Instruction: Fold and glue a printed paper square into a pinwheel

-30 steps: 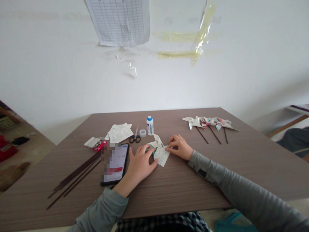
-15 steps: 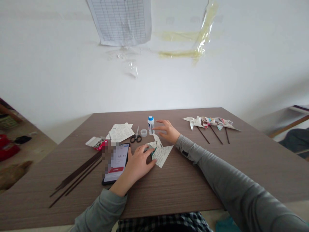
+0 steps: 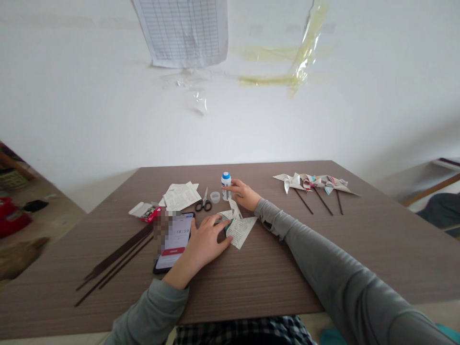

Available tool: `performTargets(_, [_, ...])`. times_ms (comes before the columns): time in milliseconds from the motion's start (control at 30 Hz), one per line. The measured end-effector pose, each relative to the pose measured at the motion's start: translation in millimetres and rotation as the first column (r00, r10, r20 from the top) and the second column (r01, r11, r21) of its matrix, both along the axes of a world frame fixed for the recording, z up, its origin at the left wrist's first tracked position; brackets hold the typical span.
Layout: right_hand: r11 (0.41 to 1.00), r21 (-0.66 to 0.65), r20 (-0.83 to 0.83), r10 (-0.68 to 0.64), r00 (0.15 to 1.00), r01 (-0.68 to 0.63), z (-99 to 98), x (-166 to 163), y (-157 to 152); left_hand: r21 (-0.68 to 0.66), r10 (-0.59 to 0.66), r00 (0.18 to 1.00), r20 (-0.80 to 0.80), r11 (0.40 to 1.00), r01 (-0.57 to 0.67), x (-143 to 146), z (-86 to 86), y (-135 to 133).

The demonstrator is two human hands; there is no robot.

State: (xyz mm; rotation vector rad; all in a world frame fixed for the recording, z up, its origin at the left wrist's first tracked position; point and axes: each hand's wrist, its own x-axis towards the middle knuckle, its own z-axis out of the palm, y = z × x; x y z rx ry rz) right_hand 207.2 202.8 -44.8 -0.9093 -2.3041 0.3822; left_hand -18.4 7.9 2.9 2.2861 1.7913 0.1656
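Observation:
My left hand [image 3: 204, 242] lies with fingers spread on a folded piece of printed paper [image 3: 240, 230] near the middle of the brown table [image 3: 359, 249], pinning its left part. My right hand [image 3: 245, 193] is stretched out further back and closes its fingers round a small white glue bottle [image 3: 226, 183] with a blue collar, which stands upright. The bottle's loose clear cap [image 3: 214, 197] sits just left of it.
A phone [image 3: 174, 241] lies left of my left hand. Scissors [image 3: 203, 203], paper sheets [image 3: 180, 196], a small red-and-white box [image 3: 144, 211] and long dark sticks [image 3: 115, 261] lie to the left. Finished paper pinwheels [image 3: 312, 184] on sticks lie back right.
My right hand left the folded paper, reached back over the table and took hold of the glue bottle. My left hand stayed on the paper.

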Motion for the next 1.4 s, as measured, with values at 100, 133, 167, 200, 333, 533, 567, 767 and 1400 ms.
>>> performTargets(100, [1.0, 0.006, -0.039, -0.007, 0.999, 0.008, -1.5, 0.9, 0.4, 0.011, -0.007, 1.0, 0.007, 1.0, 0.007, -1.7, -1.2, 0.4])
performTargets(133, [1.0, 0.016, -0.052, -0.012, 0.999, 0.013, -1.8, 1.7, 0.1, 0.012, -0.006, 1.0, 0.008, 1.0, 0.006, -2.0, -1.3, 0.4])
performTargets(167, [0.999, 0.027, -0.064, -0.018, 0.998, 0.02, -2.0, 2.9, -0.8, 0.013, -0.006, 1.0, 0.008, 1.0, 0.006, -2.2, -1.3, 0.4])
performTargets(200, [0.999, 0.038, -0.075, -0.027, 0.997, 0.03, -2.0, 4.6, -2.1, 0.014, -0.004, 1.0, 0.007, 1.0, 0.004, -2.2, -1.3, 0.4])
performTargets(333, [0.993, 0.088, -0.108, -0.072, 0.992, 0.082, -0.5, 18.9, -14.2, 0.031, 0.002, 1.0, 0.005, 1.0, -0.003, -1.7, -2.1, 0.2])
performTargets(533, [0.962, 0.213, -0.049, -0.166, 0.985, 0.173, 4.1, 54.7, -42.0, 0.048, 0.015, 1.0, -0.001, 0.999, -0.015, 1.6, -3.3, -1.4])
performTargets(567, [0.956, 0.231, -0.05, -0.175, 0.983, 0.182, 4.3, 60.2, -46.2, 0.051, 0.016, 1.0, 0.004, 0.999, -0.016, 2.3, -3.2, -1.9])
performTargets(767, [0.939, 0.271, -0.02, -0.214, 0.977, 0.211, -1.0, 85.8, -70.9, 0.065, 0.006, 1.0, 0.019, 0.998, -0.008, 6.4, -6.4, -3.2])
performTargets(1400, [0.975, 0.082, -0.127, -0.198, 0.972, 0.209, -14.5, 69.8, -104.8, 0.072, -0.05, 0.997, 0.059, 0.996, 0.046, 20.4, -9.4, -6.7])
